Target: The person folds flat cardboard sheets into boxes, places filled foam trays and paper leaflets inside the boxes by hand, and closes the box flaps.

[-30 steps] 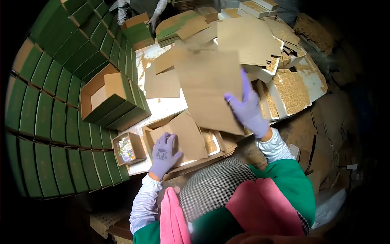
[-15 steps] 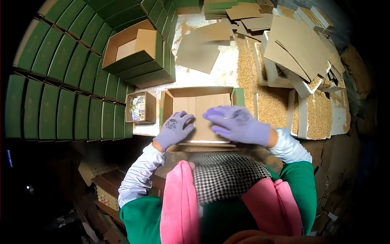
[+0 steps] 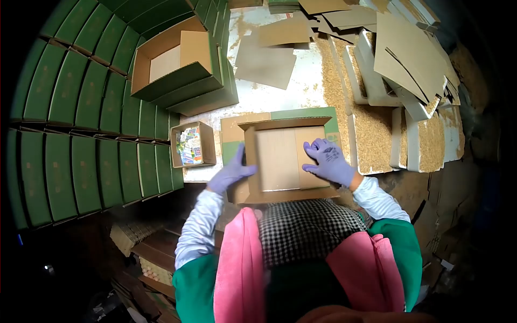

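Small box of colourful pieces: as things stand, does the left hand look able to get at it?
Probably yes: the small box stands open near the left hand, with its colourful pieces showing and nothing visible between. The hand would likely have to leave the open carton's side first.

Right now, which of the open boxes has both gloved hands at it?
The wide box before the person: left hand at its left wall, right hand at its right end. The stacked green box and small box of packets have neither.
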A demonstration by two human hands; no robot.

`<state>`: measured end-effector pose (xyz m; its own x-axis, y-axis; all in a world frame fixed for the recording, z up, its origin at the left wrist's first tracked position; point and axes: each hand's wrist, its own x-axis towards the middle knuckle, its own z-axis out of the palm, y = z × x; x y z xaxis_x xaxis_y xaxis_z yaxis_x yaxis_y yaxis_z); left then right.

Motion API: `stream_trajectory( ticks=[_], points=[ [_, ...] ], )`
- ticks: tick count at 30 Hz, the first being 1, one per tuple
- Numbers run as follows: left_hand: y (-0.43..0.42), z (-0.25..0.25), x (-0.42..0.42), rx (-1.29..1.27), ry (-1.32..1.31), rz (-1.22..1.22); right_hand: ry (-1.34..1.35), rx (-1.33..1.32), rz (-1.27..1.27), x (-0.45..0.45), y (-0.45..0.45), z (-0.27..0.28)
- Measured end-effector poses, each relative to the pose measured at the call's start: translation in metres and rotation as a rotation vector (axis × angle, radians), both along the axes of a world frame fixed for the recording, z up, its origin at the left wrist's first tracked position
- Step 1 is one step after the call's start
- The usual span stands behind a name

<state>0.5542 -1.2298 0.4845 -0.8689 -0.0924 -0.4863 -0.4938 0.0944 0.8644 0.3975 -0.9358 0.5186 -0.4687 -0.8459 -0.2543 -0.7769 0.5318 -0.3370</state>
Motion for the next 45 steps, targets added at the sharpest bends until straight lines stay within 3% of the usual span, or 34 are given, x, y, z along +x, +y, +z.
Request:
stream_trajectory(
  ticks=[1, 3, 5, 7, 9, 11, 12, 13, 14, 15, 16, 17, 18, 19, 20, 22, 23, 24, 25, 27, 28, 29, 31, 32, 33, 35, 37, 38, 39, 40, 42, 43, 44, 45],
  points=[
    [0.029, -0.009, -0.017, -0.023, 0.093, 0.065, -0.073, -0.054, -0.079, 0.003, -0.002, -0.015],
    [0.032, -0.037, -0.017, -0.207, 0.123, 0.171, 0.134, -0.251, -0.359, 0.002, 0.016, -0.011],
    [0.028, -0.048, -0.017, -0.25, 0.15, 0.228, -0.009, 0.038, -0.684, 0.004, 0.044, -0.11],
    [0.013, -0.035, -0.012, -0.156, 0.177, 0.199, -0.919, -0.427, -0.788, 0.012, 0.021, -0.076],
    [0.001, -0.023, -0.015, -0.087, 0.245, 0.195, -0.93, -0.694, -0.84, 0.016, -0.011, -0.022],
    [-0.022, -0.005, -0.033, -0.044, 0.358, 0.208, -1.155, -0.917, -0.903, 0.0, -0.029, 0.022],
    [-0.04, 0.05, -0.044, 0.401, 0.319, 0.247, -1.23, -1.011, -0.911, -0.015, -0.035, 0.034],
    [-0.07, 0.05, -0.053, -0.031, 0.546, 0.304, -1.305, -1.101, -0.926, -0.03, -0.04, 0.044],
    [-0.102, 0.087, -0.064, -0.398, 0.731, 0.424, -1.449, -1.229, -0.856, -0.045, -0.052, 0.055],
    [-0.129, 0.106, -0.069, -0.673, 0.809, 0.767, -1.586, -1.361, -0.766, -0.067, -0.069, 0.063],
    [-0.18, 0.099, -0.072, -0.85, 0.784, 0.969, -1.297, -1.427, -0.658, -0.101, -0.078, 0.053],
    [-0.224, 0.087, -0.073, -0.722, 0.726, 1.118, -1.009, -1.472, -0.554, -0.133, -0.092, 0.04],
    [-0.259, 0.079, -0.07, -0.507, 0.611, 0.984, -1.154, -1.549, -0.377, -0.157, -0.122, 0.042],
    [-0.285, 0.055, -0.075, -0.174, 0.778, 0.804, -1.096, -1.588, -0.309, -0.179, -0.156, 0.042],
    [-0.295, 0.052, -0.074, -0.224, 0.731, 0.752, -1.038, -1.626, -0.242, -0.201, -0.191, 0.042],
    [-0.302, 0.046, -0.075, -0.251, 0.696, 0.67, -1.106, -1.541, -0.413, -0.217, -0.263, 0.054],
    [-0.303, 0.044, -0.076, -0.229, 0.71, 0.646, -1.424, -1.423, -0.525, -0.209, -0.301, 0.07],
    [-0.304, 0.042, -0.077, -0.218, 0.726, 0.631, -1.444, -1.259, -0.526, -0.19, -0.333, 0.084],
    [-0.311, 0.041, -0.093, -0.341, 0.966, 0.48, -1.361, -1.165, -0.475, -0.174, -0.359, 0.086],
    [-0.292, 0.042, -0.072, -0.395, 0.765, 0.723, -1.079, -1.028, -0.338, -0.161, -0.395, 0.072],
    [-0.289, 0.034, -0.072, -0.204, 0.755, 0.76, -0.878, -0.985, -0.268, -0.163, -0.405, 0.056],
    [-0.294, 0.028, -0.072, -0.3, 0.74, 0.753, -0.67, -0.915, -0.22, -0.182, -0.412, 0.04],
    [-0.295, 0.036, -0.076, -0.484, 0.719, 0.73, -0.297, -0.83, -0.381, -0.188, -0.405, 0.045],
    [-0.282, 0.047, -0.069, -0.425, 0.658, 0.749, -0.128, -0.766, -0.471, -0.191, -0.402, 0.046],
    [-0.272, 0.04, -0.067, -0.515, 0.671, 0.905, 0.435, -0.712, -0.61, -0.177, -0.386, 0.07],
    [-0.203, 0.088, -0.032, -0.965, 0.518, 0.871, 0.078, -1.025, -0.452, -0.172, -0.311, 0.099],
    [-0.145, 0.068, 0.006, -0.574, 0.461, 0.55, -0.499, -0.951, -0.387, -0.155, -0.209, 0.09],
    [-0.118, 0.032, 0.025, -0.536, 0.41, 0.261, -0.568, -0.827, -0.435, -0.124, -0.16, 0.085],
    [-0.083, 0.041, 0.031, -0.578, 0.355, -0.093, -0.499, -0.62, -0.408, -0.1, -0.107, 0.059],
    [-0.049, 0.015, 0.05, -0.879, 0.286, -0.27, -0.432, -0.371, -0.49, -0.07, -0.057, 0.031],
    [-0.011, -0.034, 0.071, -1.196, 0.158, -0.459, -0.271, 0.123, -0.45, -0.007, 0.028, -0.025],
    [-0.003, -0.045, 0.078, -1.215, 0.108, -0.48, -0.153, 0.38, -0.388, 0.023, 0.057, -0.047],
    [0.0, -0.061, 0.083, -1.239, 0.066, -0.504, -0.113, 0.294, -0.428, 0.04, 0.071, -0.066],
    [-0.011, -0.096, 0.094, -0.882, 0.121, -0.225, -0.074, 0.205, -0.471, 0.054, 0.079, -0.085]
  ],
)
